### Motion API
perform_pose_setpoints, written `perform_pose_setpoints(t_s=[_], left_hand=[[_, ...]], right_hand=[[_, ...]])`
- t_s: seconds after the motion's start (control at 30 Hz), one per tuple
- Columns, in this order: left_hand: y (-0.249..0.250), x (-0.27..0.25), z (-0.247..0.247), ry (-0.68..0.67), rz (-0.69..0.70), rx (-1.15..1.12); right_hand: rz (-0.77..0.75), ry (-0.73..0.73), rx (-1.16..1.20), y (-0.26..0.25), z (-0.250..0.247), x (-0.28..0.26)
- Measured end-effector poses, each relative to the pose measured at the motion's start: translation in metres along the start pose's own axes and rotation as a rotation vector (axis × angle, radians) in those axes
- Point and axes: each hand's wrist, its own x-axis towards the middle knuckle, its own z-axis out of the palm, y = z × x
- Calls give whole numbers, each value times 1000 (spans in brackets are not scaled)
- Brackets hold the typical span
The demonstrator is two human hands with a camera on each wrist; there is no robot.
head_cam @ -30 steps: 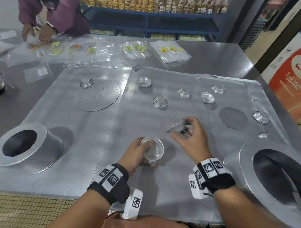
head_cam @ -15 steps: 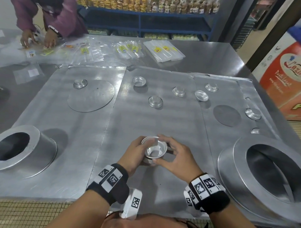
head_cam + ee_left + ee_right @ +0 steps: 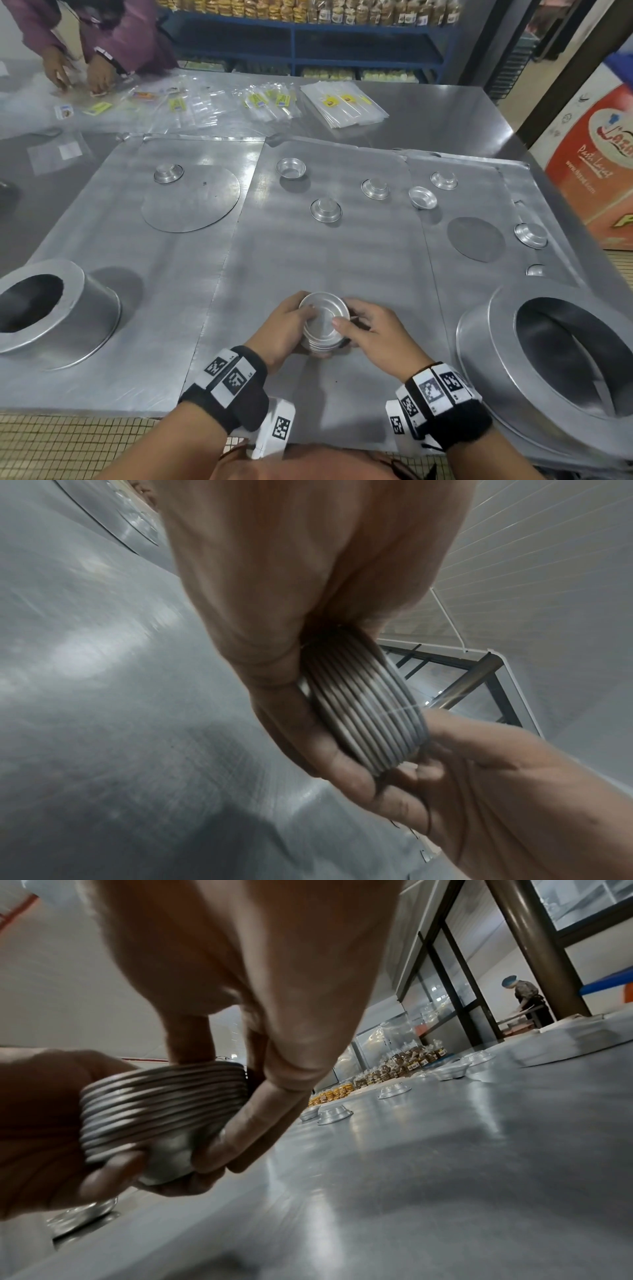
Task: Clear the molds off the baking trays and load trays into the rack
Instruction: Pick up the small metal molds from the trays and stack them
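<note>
Mold stack [image 3: 324,322] gripped from both sides above the middle tray [image 3: 325,253], mouth up, stack axis tilted slightly.

The left hand [image 3: 286,329] and right hand [image 3: 373,334] are both curled round it. Loose molds [image 3: 325,209] are scattered farther back on the trays; bare metal lies between.

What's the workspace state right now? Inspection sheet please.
Surface: steel table bearing flat baking trays.
Job's things: nested stack of small molds held above the middle tray; loose molds scattered on the trays, some upside down; two big ring pans at the near corners.
Clutter: plastic bags at the far edge.
Grippers: left hand and right hand both grip the stack.
Cables: nothing seen.
Surroundings: another person across the table; blue shelves of packaged goods.
</note>
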Motion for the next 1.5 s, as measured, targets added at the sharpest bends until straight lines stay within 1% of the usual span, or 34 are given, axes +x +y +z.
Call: perform_pose_setpoints(t_s=[0.1, 0.2, 0.27, 0.37, 0.47, 0.6, 0.73, 1.13, 1.2, 1.33, 1.5], left_hand=[[-1, -1, 0, -6, -13, 38], [-4, 0, 2, -8, -13, 120], [-5, 0, 1, -22, -8, 200], [-6, 2, 0, -51, 34, 338], [-8, 1, -2, -80, 42, 408], [-13, -1, -3, -118, 44, 485], [-17, 1, -4, -100, 38, 552], [-20, 4, -5, -45, 35, 762], [-18, 5, -4, -54, 32, 805], [-10, 5, 2, -78, 43, 940], [0, 13, 6, -86, -35, 1036]], right_hand=[[26, 34, -18, 5, 1, 1], [108, 70, 6, 10, 2, 3], [162, 59, 2, 12, 1, 3], [211, 30, -47, 12, 0, 1], [250, 9, -104, 14, -1, -1], [246, -84, -283, 17, -3, -2], [261, -140, -338, 15, -3, -5], [248, -218, -478, 9, -5, -2], [239, -240, -531, 6, -6, -1], [220, -327, -643, -1, -9, 4], [192, -466, -710, -9, -14, 20]])
